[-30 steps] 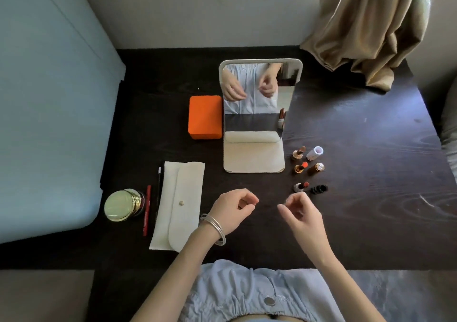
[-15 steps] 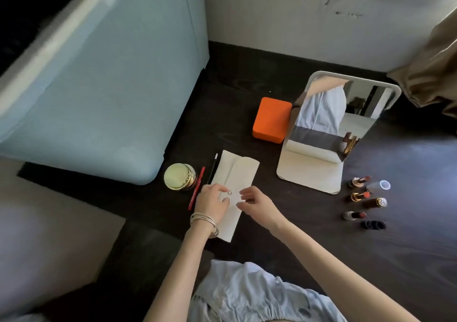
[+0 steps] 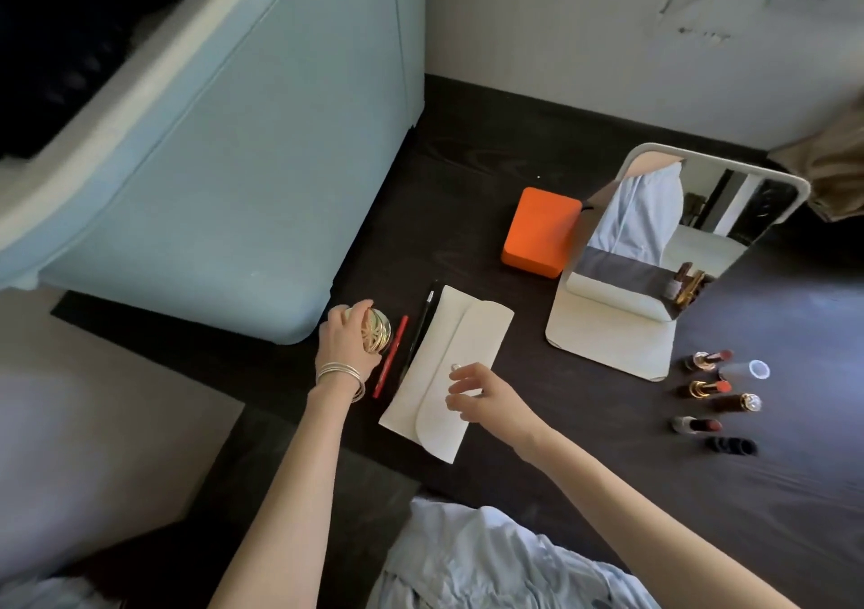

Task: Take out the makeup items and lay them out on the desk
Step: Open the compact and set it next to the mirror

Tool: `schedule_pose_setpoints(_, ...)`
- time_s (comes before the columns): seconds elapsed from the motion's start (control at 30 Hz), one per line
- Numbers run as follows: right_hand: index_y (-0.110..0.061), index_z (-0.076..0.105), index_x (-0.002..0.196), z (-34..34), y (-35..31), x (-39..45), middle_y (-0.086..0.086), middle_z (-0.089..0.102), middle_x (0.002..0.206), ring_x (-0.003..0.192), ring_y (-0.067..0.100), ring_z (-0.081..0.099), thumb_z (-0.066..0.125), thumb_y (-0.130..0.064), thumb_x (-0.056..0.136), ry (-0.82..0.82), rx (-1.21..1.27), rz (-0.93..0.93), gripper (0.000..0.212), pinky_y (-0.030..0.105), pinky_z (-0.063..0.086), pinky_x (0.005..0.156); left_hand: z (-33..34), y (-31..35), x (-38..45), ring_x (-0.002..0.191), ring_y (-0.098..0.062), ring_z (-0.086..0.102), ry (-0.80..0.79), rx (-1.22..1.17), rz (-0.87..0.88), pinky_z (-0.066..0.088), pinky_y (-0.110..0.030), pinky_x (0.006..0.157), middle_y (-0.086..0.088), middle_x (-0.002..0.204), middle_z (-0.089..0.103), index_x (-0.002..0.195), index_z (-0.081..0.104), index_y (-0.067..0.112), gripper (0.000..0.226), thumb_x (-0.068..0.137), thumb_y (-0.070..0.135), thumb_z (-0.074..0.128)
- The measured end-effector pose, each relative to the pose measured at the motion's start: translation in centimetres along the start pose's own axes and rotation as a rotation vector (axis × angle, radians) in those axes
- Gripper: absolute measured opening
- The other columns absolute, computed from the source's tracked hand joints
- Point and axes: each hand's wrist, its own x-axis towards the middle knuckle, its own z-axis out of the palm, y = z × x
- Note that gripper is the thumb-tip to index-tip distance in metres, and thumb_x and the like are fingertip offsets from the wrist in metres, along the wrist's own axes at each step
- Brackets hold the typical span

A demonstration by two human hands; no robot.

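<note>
we have our left hand (image 3: 348,344) over the round gold compact (image 3: 374,335) at the left edge of the desk (image 3: 467,150), fingers curled around its rim in a grip. our right hand (image 3: 481,396) hovers over the cream pouch (image 3: 449,365), fingers loosely spread and relaxed, holding nothing; whether the fingertips touch the flap we cannot tell.

position of the task items: the pouch lies flat, flap closed, near the front edge. a red pencil (image 3: 390,363) and a black pencil (image 3: 421,328) lie side by side between the compact and the pouch. three uncapped lipsticks (image 3: 701,389) with their caps lie in a cluster well to the right, in front of the standing mirror (image 3: 654,253). an orange case (image 3: 540,232) sits just left of the mirror.

recommended procedure, as we judge it:
- lift the compact straight up before moving it, so it does not knock the red pencil just beside it.
- keep the grip on the rim, not the lid face, in case the lid is loose.
- set it down in bare desk space, apart from the pencils.
- steady the pouch with the right hand while opening the flap, so it does not slide into the pencils.
</note>
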Motion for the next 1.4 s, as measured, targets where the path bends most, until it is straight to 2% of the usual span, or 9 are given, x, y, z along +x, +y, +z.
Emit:
schedule_pose_setpoints(0.2, -0.024, 0.065, 0.103, -2.5, 0.0, -2.4, 0.004, 0.071, 0.102, 0.098, 0.014, 0.068, 0.056, -0.013, 0.092, 0.108, 0.232, -0.098, 0.018, 0.035, 0.052, 0.095, -1.5, 3.9, -4.1, 0.119, -0.020, 0.042, 0.198, -0.040, 0.200, 0.051, -0.033, 0.084, -0.001, 0.133, 0.038, 0.138, 0.036, 0.034, 0.079, 0.072, 0.027, 0.078)
schedule_pose_setpoints(0.37, -0.026, 0.055, 0.127, -4.8, 0.0, -5.1, 0.006, 0.067, 0.112, 0.104, 0.017, 0.066, 0.053, -0.018, 0.094, 0.121, 0.572, -0.176, 0.033, 0.030, 0.055, 0.086, -1.1, 11.3, -9.0, 0.119, -0.005, 0.045, -0.083, -0.307, 0.549, 0.039, -0.012, 0.091, 0.013, 0.130, 0.041, 0.136, 0.043, 0.034, 0.077, 0.068, 0.034, 0.080)
schedule_pose_setpoints(0.53, -0.020, 0.060, 0.120, -7.2, 1.2, -7.7, 0.010, 0.065, 0.116, 0.101, 0.018, 0.067, 0.052, -0.015, 0.095, 0.310, 0.664, -0.168, 0.027, 0.026, 0.056, 0.074, 0.9, 15.8, -11.1, 0.124, -0.008, 0.046, -0.344, -0.535, 0.541, 0.044, -0.024, 0.101, 0.009, 0.137, 0.046, 0.144, 0.026, 0.034, 0.097, 0.066, 0.027, 0.083)
schedule_pose_setpoints(0.67, -0.016, 0.055, 0.125, -8.2, 2.8, -8.8, 0.009, 0.066, 0.117, 0.105, 0.019, 0.066, 0.052, -0.018, 0.095, 0.356, 0.779, -0.107, 0.030, 0.028, 0.057, 0.084, 2.1, 16.7, -11.3, 0.128, -0.015, 0.047, -0.503, -0.699, 0.475, 0.043, -0.032, 0.105, 0.004, 0.139, 0.047, 0.135, 0.036, 0.034, 0.078, 0.071, 0.022, 0.079)
schedule_pose_setpoints(0.9, -0.022, 0.047, 0.138, -9.6, 3.3, -9.8, -0.004, 0.062, 0.123, 0.112, 0.010, 0.060, 0.065, -0.044, 0.084, 0.345, 0.272, -0.020, 0.061, 0.035, 0.049, 0.100, 2.5, 17.4, -11.4, 0.121, -0.014, 0.051, -0.453, -0.533, 0.555, 0.047, -0.032, 0.101, 0.005, 0.132, 0.056, 0.136, 0.045, 0.028, 0.077, 0.068, 0.027, 0.081)
schedule_pose_setpoints(1.0, -0.023, 0.047, 0.134, -9.9, 2.6, -10.2, -0.007, 0.058, 0.123, 0.110, 0.011, 0.058, 0.061, -0.038, 0.087, 0.312, 0.101, -0.020, 0.052, 0.030, 0.048, 0.099, 2.7, 17.5, -11.3, 0.125, -0.013, 0.049, -0.462, -0.532, 0.566, 0.045, -0.031, 0.103, 0.004, 0.134, 0.055, 0.137, 0.044, 0.027, 0.077, 0.069, 0.023, 0.081)
schedule_pose_setpoints(1.07, -0.028, 0.048, 0.129, -10.0, 2.2, -10.5, -0.007, 0.058, 0.115, 0.105, 0.010, 0.060, 0.058, -0.031, 0.090, 0.284, 0.026, -0.049, 0.041, 0.024, 0.049, 0.090, 2.7, 17.5, -11.3, 0.122, -0.011, 0.051, -0.502, -0.559, 0.569, 0.048, -0.021, 0.094, 0.004, 0.134, 0.054, 0.137, 0.044, 0.027, 0.077, 0.070, 0.017, 0.080)
schedule_pose_setpoints(1.23, -0.022, 0.031, 0.146, -9.7, 2.4, -10.5, 0.000, 0.059, 0.125, 0.103, 0.011, 0.062, 0.047, -0.030, 0.095, 0.292, -0.019, -0.059, 0.054, 0.024, 0.052, 0.089, 2.9, 17.5, -11.7, 0.105, 0.001, 0.051, -0.514, -0.587, 0.603, 0.044, -0.001, 0.074, 0.017, 0.121, 0.051, 0.127, 0.045, 0.036, 0.065, 0.074, 0.014, 0.076)
schedule_pose_setpoints(1.4, -0.020, 0.025, 0.147, -9.4, 2.3, -10.2, 0.005, 0.060, 0.117, 0.101, 0.014, 0.062, 0.040, -0.024, 0.098, 0.212, -0.041, -0.025, 0.052, 0.028, 0.053, 0.089, 3.9, 17.6, -11.8, 0.119, -0.006, 0.047, -0.571, -0.678, 0.541, 0.041, -0.017, 0.093, 0.009, 0.134, 0.051, 0.133, 0.046, 0.031, 0.067, 0.075, 0.010, 0.075)
